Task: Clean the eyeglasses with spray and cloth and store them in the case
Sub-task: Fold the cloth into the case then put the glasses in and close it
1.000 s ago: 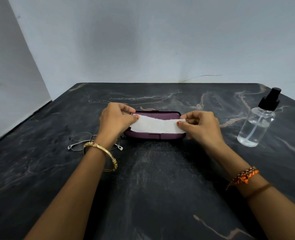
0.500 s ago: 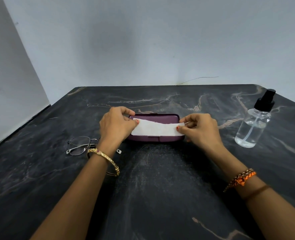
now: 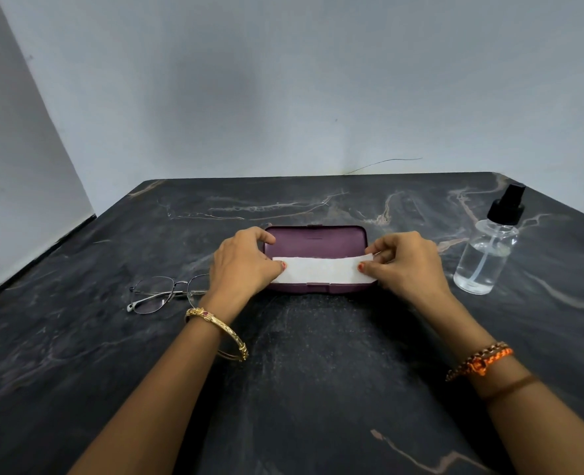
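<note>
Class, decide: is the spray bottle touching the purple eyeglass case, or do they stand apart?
Apart. The head view shows bare dark tabletop and the right hand between the spray bottle and the purple eyeglass case.

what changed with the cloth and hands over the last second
Little changed. Both hands, left hand and right hand, still pinch the ends of the white cloth, now lower over the front of the closed purple case. Eyeglasses and spray bottle stayed put.

The worktop (image 3: pixel 300 389) is black marble with pale veins; the case (image 3: pixel 314 240) is maroon, the cloth (image 3: pixel 321 270) white, and the clear spray bottle (image 3: pixel 486 255) has a black cap.
</note>
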Demonstrator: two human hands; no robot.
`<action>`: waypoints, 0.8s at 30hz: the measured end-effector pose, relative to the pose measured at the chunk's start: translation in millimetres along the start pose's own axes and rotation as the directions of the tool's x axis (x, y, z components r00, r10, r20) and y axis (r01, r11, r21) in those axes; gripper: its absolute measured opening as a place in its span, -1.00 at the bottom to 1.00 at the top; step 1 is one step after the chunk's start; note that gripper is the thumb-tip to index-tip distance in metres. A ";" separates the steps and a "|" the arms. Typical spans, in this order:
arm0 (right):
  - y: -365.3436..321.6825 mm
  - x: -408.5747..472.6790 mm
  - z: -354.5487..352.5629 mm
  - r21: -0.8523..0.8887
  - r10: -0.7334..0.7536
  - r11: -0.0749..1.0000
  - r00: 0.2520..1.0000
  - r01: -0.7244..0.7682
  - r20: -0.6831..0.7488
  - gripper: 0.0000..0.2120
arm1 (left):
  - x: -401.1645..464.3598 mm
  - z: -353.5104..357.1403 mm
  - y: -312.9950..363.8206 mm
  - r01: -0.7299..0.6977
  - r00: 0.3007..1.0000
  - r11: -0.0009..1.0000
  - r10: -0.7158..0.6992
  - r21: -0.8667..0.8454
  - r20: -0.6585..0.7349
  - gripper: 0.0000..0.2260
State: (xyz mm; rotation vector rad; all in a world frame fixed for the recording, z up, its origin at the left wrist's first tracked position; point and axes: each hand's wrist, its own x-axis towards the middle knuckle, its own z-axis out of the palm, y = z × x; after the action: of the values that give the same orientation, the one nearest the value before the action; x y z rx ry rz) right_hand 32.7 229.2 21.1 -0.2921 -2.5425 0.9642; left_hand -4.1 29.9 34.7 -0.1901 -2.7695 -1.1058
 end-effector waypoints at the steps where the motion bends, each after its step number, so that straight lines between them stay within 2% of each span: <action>1: 0.0 -0.5 0.4 -0.009 -0.007 1.000 1.000 0.007 0.001 -0.84 | 0.3 0.4 -0.2 -0.002 1.000 1.000 0.002 0.009 0.000 -0.68; 13: 0.9 -3.3 5.2 -0.080 -0.037 0.996 0.999 0.039 0.023 -0.82 | 2.4 6.1 -5.6 -0.022 1.000 0.993 0.025 0.118 -0.020 -0.66; 24: -2.4 -7.1 4.4 -0.113 -0.049 0.992 0.998 0.052 0.030 -0.82 | -1.5 11.0 -7.4 -0.113 0.987 0.970 0.134 0.214 -0.088 -0.62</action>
State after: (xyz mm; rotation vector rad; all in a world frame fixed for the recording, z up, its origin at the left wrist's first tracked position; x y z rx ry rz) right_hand 37.0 222.4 17.7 -0.2479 -2.6208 0.8119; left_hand -5.0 32.1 21.5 -0.2687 -2.7162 -0.7671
